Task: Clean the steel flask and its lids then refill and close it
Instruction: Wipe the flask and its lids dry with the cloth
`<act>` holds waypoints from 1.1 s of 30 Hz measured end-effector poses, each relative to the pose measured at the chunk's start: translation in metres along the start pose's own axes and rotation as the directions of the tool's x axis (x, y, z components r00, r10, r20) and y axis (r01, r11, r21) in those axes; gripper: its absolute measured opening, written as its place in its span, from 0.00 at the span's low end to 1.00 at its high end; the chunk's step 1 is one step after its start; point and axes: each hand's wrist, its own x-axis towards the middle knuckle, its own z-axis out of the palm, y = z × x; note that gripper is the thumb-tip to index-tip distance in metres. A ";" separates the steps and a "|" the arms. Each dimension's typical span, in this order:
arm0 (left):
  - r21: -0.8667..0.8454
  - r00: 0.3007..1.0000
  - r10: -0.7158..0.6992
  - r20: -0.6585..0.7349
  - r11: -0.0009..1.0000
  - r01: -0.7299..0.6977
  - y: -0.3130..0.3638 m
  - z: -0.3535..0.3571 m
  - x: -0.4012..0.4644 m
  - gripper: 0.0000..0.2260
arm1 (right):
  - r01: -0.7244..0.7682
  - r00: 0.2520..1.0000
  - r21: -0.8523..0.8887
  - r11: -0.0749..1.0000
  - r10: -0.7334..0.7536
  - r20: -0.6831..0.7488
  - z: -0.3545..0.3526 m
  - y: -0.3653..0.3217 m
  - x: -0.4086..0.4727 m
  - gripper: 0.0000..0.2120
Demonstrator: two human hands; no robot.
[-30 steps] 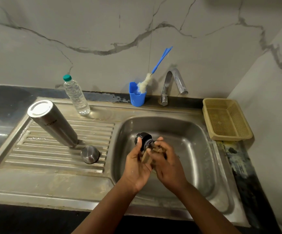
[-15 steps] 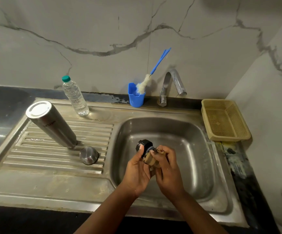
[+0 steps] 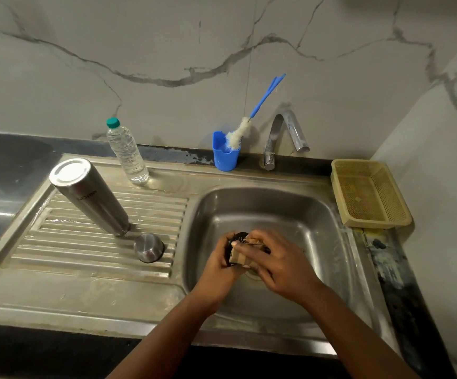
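Both hands have dropped lower over the basin since a second ago, and the right hand (image 3: 282, 265) has swung across so it now covers most of the black inner lid (image 3: 239, 237), which showed clearly above the left thumb before. Left hand (image 3: 223, 265) cups the lid from the left, fingers curled round it, thumb up along its near side. Right hand's fingers are curled and pressed together, pinching a tan scrub pad (image 3: 242, 257) flat against the lid's face; fingertips reach over to the left hand. Only a dark sliver of the lid shows at the top edge. Cannot tell how the pad's far side sits.

All of that is held in the air above the sink (image 3: 331, 214) bowl, near its middle, apart from the walls. Open room in the bowl behind and to the right of the hands; left wall is close to the left wrist.

Steel flask (image 3: 90, 196) stands upside down on the ribbed drainboard (image 3: 58, 250), leaning up-left in this wide view. Steel outer cap (image 3: 149, 247) sits just beside its mouth end, near the bowl's left rim. Water bottle (image 3: 126, 154) stands at the back of the drainboard. Blue cup (image 3: 226, 158) holds a bottle brush (image 3: 238, 135) left of the tap (image 3: 282, 135). Beige basket (image 3: 369, 192) sits on the counter just right of the sink edge.
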 end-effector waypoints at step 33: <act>0.225 0.984 0.179 0.012 0.958 -0.177 -0.005 -0.008 0.001 0.24 | -0.603 0.399 0.776 -0.184 0.773 0.493 0.010 -0.027 0.029 0.12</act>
